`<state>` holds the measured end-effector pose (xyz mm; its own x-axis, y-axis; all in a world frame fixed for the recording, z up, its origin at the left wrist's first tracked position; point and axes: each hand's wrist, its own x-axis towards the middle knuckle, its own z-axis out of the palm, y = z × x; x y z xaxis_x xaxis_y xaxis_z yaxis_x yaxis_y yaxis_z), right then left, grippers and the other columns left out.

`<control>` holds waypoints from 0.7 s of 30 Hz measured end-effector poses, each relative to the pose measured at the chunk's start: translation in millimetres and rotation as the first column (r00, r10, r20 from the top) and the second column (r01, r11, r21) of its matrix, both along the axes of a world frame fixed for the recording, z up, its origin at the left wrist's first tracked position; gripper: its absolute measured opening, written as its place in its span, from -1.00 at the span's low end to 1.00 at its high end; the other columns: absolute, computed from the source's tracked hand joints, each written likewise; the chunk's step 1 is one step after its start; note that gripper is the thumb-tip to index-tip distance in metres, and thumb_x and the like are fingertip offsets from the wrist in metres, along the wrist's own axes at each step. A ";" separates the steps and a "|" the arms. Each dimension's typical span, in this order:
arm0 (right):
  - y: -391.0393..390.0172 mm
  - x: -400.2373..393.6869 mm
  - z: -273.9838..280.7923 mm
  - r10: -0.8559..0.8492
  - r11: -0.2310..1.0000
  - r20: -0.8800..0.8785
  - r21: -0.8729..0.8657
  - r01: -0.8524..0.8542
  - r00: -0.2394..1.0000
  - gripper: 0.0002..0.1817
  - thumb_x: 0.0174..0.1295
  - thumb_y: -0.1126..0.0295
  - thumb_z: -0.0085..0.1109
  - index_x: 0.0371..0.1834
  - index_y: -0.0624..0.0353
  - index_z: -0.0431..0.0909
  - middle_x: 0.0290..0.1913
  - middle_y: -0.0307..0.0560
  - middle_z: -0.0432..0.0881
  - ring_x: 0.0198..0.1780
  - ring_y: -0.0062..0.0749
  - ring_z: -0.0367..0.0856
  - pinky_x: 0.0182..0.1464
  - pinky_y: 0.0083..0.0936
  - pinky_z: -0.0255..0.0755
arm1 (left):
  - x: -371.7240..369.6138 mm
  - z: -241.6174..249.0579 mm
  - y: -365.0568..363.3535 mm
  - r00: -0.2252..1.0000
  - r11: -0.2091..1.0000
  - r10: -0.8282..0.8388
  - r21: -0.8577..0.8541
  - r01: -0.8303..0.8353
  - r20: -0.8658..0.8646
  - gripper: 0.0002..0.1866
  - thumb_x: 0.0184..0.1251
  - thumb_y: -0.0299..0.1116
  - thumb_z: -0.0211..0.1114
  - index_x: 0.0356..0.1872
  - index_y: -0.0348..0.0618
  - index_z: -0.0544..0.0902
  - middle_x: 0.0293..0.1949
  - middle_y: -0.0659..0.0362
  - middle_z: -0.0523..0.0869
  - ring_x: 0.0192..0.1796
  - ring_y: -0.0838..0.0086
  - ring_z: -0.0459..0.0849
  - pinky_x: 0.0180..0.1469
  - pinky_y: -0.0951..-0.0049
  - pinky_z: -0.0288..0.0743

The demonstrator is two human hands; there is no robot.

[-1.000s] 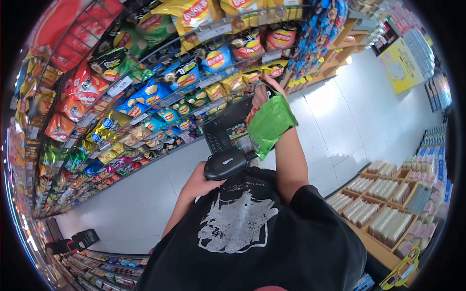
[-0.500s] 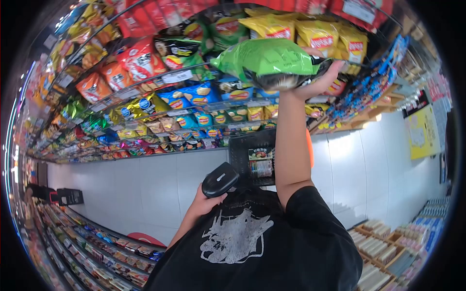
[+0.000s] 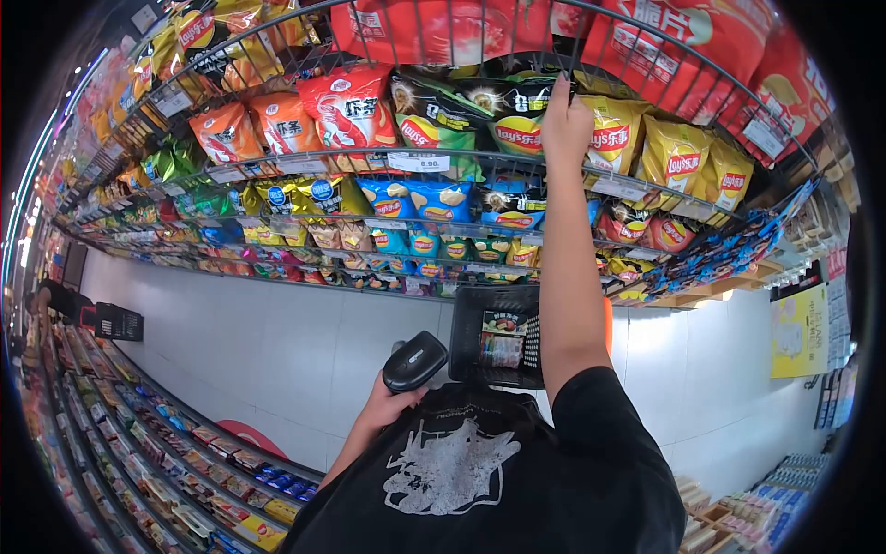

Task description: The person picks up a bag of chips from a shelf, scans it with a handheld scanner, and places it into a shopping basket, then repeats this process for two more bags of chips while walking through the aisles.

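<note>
My right hand (image 3: 566, 125) is raised to the upper chip shelf, its fingers by the wire divider below the red bags; what they grip, if anything, is too small to tell. Left of it sits a black-and-green chip bag (image 3: 512, 125), and a yellow chip bag (image 3: 611, 137) stands to its right. My left hand (image 3: 395, 399) is wrapped round a black handheld scanner (image 3: 415, 361), low at the centre left.
A black basket (image 3: 466, 319) with small packages stands below the shelves. Another black basket (image 3: 118, 321) is at the far left, near a person in dark clothes (image 3: 57, 300). Stocked racks (image 3: 157, 443) line the lower left. A yellow box (image 3: 799, 332) is at right.
The green chip bag has left my right hand, which is now higher at the shelf divider. The view has shifted closer to the shelves. My left hand still has the scanner.
</note>
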<state>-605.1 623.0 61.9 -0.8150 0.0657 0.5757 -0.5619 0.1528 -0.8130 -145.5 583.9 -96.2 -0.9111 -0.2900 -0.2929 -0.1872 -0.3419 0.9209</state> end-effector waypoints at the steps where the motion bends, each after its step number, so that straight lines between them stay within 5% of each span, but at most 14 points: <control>1: -0.9 -9.8 -3.7 0.011 1.000 0.046 0.002 -0.011 0.999 -0.34 0.48 -0.02 0.04 -0.55 0.45 0.54 -0.64 0.30 0.49 -0.57 -0.04 0.38 -0.38 -0.18 0.35 | -1.7 -2.3 -2.9 1.000 1.000 -0.007 0.010 0.007 0.006 -0.69 0.20 -0.59 0.37 -0.02 -0.27 0.59 -0.42 0.23 0.68 -0.46 0.62 0.62 -0.42 0.57 0.48; 2: -1.6 -19.4 -7.6 -0.033 0.999 0.056 0.011 0.033 0.998 -0.33 0.49 -0.06 0.00 -0.51 0.43 0.56 -0.60 0.18 0.56 -0.53 -0.19 0.44 -0.35 -0.24 0.35 | -3.2 -4.4 -5.7 1.000 1.000 -0.006 0.016 0.006 0.008 -0.69 0.20 -0.59 0.36 -0.01 -0.27 0.59 -0.41 0.23 0.68 -0.46 0.62 0.62 -0.41 0.57 0.48; 6: 6.1 -22.5 -6.2 0.219 0.966 0.259 -0.193 -0.171 0.941 -0.38 0.54 -0.06 -0.09 -0.26 0.40 0.62 -0.42 -0.23 0.55 -0.37 -0.51 0.35 -0.21 -0.42 0.35 | -9.7 -17.1 -18.7 0.999 0.997 -0.051 0.064 0.052 -0.017 -0.65 0.21 -0.60 0.35 0.04 -0.28 0.57 -0.40 0.22 0.69 -0.45 0.61 0.61 -0.40 0.56 0.47; 9: -0.4 -28.4 -8.2 0.180 0.979 0.292 -0.147 -0.142 0.940 -0.32 0.56 -0.09 -0.18 -0.13 0.46 0.62 -0.17 0.18 0.69 -0.13 -0.22 0.62 0.01 -0.30 0.41 | -20.9 -19.3 -27.5 0.995 0.991 -0.091 0.092 0.094 -0.036 -0.62 0.22 -0.60 0.36 0.08 -0.28 0.56 -0.39 0.22 0.69 -0.46 0.61 0.61 -0.41 0.55 0.46; 10: -3.4 -30.0 -8.0 0.116 0.993 0.213 -0.009 -0.116 0.970 -0.36 0.54 -0.08 -0.17 0.03 0.41 0.57 -0.03 0.30 0.66 0.02 -0.08 0.63 0.11 -0.32 0.40 | -24.1 -16.7 -30.6 0.994 0.990 -0.100 0.095 0.103 -0.035 -0.61 0.23 -0.60 0.37 0.09 -0.28 0.55 -0.39 0.22 0.69 -0.46 0.61 0.61 -0.41 0.55 0.46; 13: -9.5 -20.3 -3.5 -0.071 0.992 0.180 0.115 0.051 0.981 -0.41 0.50 -0.06 -0.08 0.12 0.36 0.52 -0.04 0.34 0.66 0.04 0.04 0.64 0.13 -0.28 0.42 | -28.2 -11.5 -38.6 0.995 0.992 -0.104 0.073 0.105 -0.007 -0.74 0.24 -0.55 0.32 -0.04 -0.32 0.63 -0.40 0.21 0.66 -0.45 0.60 0.59 -0.41 0.55 0.46; 18: -9.6 10.4 -2.8 0.113 0.979 -0.093 -0.160 -0.127 0.989 -0.41 0.31 0.26 0.29 0.23 0.44 0.30 0.16 0.29 0.48 0.03 0.02 0.63 0.11 -0.22 0.47 | -26.6 -16.3 -61.5 0.987 0.983 -0.159 0.090 0.161 -0.037 -0.70 0.24 -0.56 0.38 0.00 -0.29 0.61 -0.41 0.23 0.68 -0.48 0.62 0.59 -0.42 0.56 0.45; 21: -7.6 24.5 -5.5 -0.018 0.973 -0.404 0.205 0.110 0.915 -0.41 0.25 0.28 0.32 0.22 0.40 0.32 0.16 0.30 0.45 0.13 0.08 0.55 0.20 -0.16 0.41 | -27.0 -24.3 -72.4 0.982 0.978 -0.177 0.101 0.184 -0.073 -0.68 0.23 -0.56 0.39 0.01 -0.28 0.60 -0.42 0.23 0.69 -0.48 0.63 0.60 -0.43 0.56 0.45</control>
